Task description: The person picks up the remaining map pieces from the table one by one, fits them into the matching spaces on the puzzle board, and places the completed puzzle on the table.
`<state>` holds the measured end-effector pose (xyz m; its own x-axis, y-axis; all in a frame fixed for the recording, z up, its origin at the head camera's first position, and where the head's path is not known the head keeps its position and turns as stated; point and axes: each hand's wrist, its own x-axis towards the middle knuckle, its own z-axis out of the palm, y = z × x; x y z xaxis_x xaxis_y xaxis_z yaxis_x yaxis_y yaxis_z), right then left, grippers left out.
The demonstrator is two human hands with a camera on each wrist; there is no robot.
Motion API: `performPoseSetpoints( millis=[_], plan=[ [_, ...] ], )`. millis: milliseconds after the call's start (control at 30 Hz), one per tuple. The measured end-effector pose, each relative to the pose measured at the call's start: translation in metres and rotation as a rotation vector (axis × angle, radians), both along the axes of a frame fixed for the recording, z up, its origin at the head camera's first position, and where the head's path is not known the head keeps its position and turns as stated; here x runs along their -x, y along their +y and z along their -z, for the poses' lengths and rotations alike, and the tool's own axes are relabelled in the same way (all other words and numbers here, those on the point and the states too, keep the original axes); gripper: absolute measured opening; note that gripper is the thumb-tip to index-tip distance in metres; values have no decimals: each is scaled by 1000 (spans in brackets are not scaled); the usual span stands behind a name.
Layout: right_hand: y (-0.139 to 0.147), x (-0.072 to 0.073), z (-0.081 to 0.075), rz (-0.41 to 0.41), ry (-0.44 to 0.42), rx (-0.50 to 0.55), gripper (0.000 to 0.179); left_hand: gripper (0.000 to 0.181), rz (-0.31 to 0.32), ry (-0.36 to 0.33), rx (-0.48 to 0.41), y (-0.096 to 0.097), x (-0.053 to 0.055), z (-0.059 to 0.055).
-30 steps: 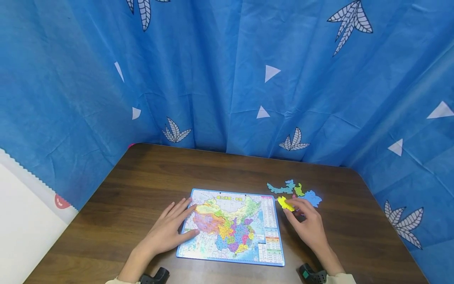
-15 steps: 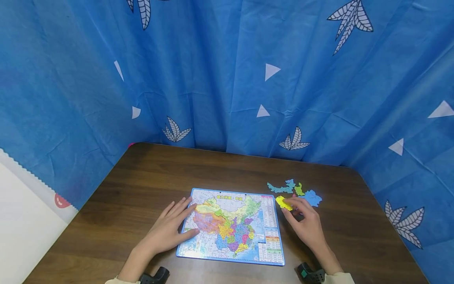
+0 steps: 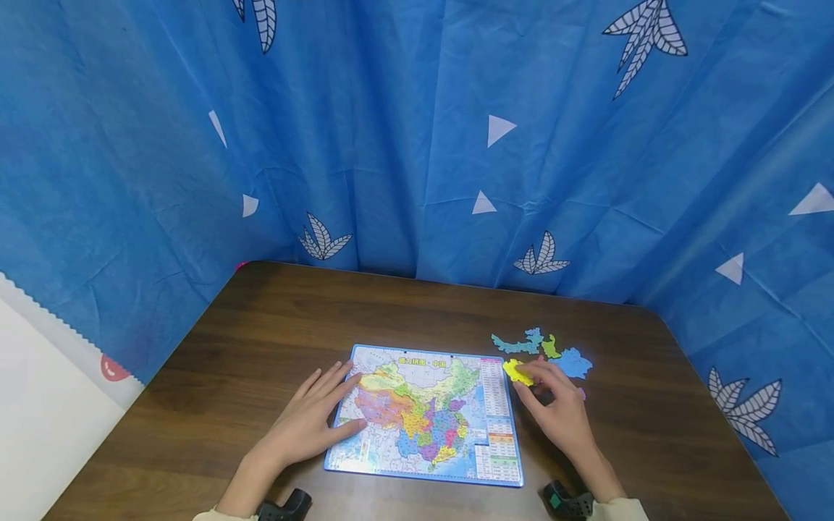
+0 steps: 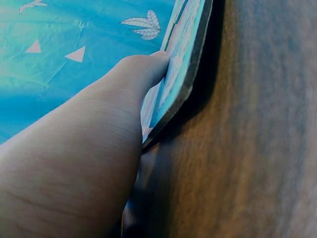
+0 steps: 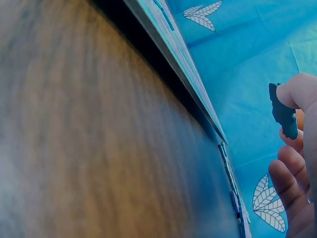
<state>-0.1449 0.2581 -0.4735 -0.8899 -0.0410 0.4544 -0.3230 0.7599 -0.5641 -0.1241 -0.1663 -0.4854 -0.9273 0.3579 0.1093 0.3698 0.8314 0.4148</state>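
Observation:
A map puzzle board point(image 3: 423, 416) with a blue border lies on the table, showing a many-coloured map of China. My left hand point(image 3: 319, 416) rests over the board's left edge with fingers spread; in the left wrist view its thumb point(image 4: 148, 64) lies on the board's face. Just beyond the board's right edge, my right hand point(image 3: 557, 405) pinches a yellow map puzzle piece point(image 3: 517, 372) between thumb and fingers. From the right wrist view the dark underside of that puzzle piece point(image 5: 283, 113) shows, held clear of the table.
Several loose puzzle pieces lie right of the board: a teal one point(image 3: 521, 344), a green one point(image 3: 551, 346) and a blue one point(image 3: 573, 363), with others partly hidden by the right hand. A blue curtain point(image 3: 417, 145) hangs behind the wooden table point(image 3: 293, 311).
My right hand has shifted slightly left with the yellow puzzle piece, toward the board's right edge. A pink-purple piece now shows beside that hand. The left hand stays in place.

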Motion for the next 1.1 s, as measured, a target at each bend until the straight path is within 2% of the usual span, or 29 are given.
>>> performPoseSetpoints(
  millis=[200, 433, 667, 933, 1100],
  plan=[
    [0, 1, -1, -26, 9, 0, 31, 80, -2, -8, 2, 0, 0, 0],
    [-3, 2, -1, -23, -26, -5, 31, 80, -11, -33, -2, 0, 0, -1],
    [-6, 2, 1, -43, -43, 32, 31, 79, -5, -29, 1, 0, 0, -3],
    [-10, 3, -1, -60, -16, 45, 32, 80, -18, -55, 0, 0, -1, -4],
    [-13, 5, -1, -74, -16, 45, 32, 80, -5, -33, 2, 0, 0, -3]
  ],
)
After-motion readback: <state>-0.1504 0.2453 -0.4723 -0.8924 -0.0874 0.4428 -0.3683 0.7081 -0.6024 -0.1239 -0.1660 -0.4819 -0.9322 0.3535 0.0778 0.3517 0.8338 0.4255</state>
